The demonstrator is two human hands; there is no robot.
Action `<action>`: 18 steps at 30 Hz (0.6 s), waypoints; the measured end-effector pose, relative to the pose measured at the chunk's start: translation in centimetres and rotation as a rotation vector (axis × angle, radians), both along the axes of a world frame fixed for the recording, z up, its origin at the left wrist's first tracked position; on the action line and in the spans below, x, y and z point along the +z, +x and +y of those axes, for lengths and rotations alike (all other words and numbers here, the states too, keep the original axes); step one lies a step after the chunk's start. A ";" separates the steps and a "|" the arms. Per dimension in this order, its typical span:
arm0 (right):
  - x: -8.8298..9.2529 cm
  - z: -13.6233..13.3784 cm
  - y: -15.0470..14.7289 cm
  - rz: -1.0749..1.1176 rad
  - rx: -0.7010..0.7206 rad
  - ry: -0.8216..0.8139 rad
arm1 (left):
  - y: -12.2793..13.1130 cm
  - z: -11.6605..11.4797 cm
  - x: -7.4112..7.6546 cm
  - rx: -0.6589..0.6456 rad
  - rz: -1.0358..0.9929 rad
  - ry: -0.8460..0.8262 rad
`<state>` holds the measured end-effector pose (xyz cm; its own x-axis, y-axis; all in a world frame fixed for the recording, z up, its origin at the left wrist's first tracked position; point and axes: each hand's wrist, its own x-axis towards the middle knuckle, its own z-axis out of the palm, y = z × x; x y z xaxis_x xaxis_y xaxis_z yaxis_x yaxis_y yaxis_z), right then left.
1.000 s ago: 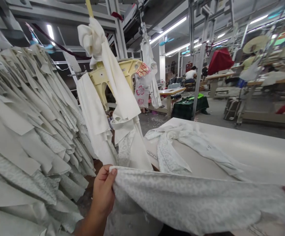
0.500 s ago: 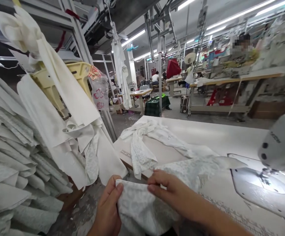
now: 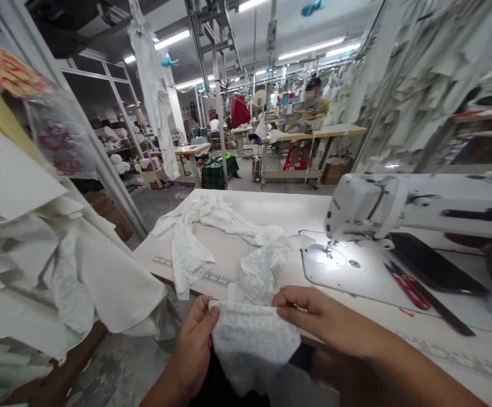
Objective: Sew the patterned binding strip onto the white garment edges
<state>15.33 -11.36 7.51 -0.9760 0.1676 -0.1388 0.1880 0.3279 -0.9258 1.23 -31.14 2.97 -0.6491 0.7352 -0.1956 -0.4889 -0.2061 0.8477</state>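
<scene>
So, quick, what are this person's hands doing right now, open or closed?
Left hand: closed, pinching the edge of a pale patterned fabric piece.
Right hand: closed, pinching the same fabric's upper edge.

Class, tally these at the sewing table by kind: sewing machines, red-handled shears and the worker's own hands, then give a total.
Sewing machine: 1
Red-handled shears: 1
Hands: 2 (left hand, right hand)
Total: 4
</scene>
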 end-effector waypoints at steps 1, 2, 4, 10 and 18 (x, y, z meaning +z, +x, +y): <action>0.0 0.2 0.3 0.006 -0.003 0.001 | -0.2 0.4 0.0 -0.011 0.025 -0.022; -0.1 0.4 0.5 0.014 -0.007 0.004 | -0.3 0.8 -0.1 -0.026 0.060 -0.054; -0.3 0.6 0.7 0.035 -0.023 0.020 | -0.7 1.5 0.1 -0.052 0.178 -0.144; -1.2 0.8 0.1 0.150 -0.017 0.145 | -1.2 3.9 0.6 -0.210 1.029 -0.304; -0.9 0.8 1.1 0.295 -0.153 0.556 | -1.7 5.4 0.8 -0.516 1.047 -0.298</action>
<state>16.44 -10.55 6.65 -0.9195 0.2772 0.2788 0.0344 0.7632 -0.6452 -0.46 -25.72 3.77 -0.2372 0.9705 0.0441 0.4976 0.0823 0.8635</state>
